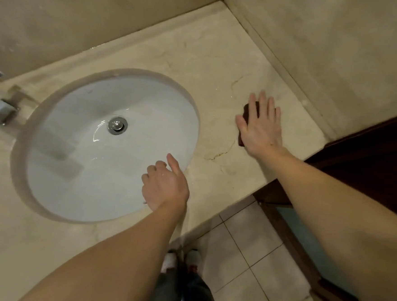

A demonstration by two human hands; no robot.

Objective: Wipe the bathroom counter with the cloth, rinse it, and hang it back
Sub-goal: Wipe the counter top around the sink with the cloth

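So the cloth [249,111] is sitting flat on the beige marble desk [199,56], to the right of the sink [111,144] and not far from the side wall, and it's almost completely covered by the right hand [260,126]. That hand is spread wide, fingers splayed, palm pressing down on top of the cloth rather than gripping it — only a dark reddish-brown edge peeks out by the thumb and near the fingertips.

The left hand [164,185] holds nothing. It's loosely curled with the index finger sticking out, over the near rim of the sink; can't tell if it's actually resting on the rim or just above it.

My read on handling: a thin, soft, floppy rag, very light, probably damp since there are a few wet glints on the stone near it. It'll bunch up and slide easily on polished marble, so flat-palm pressure is the right call for wiping — keeps it spread and dragging evenly. For rinsing, I'd scrunch it up from the middle or pinch an exposed edge; nothing fragile here, squeeze as hard as you like. Wet marble looks slick, so a bracing hand could slip.
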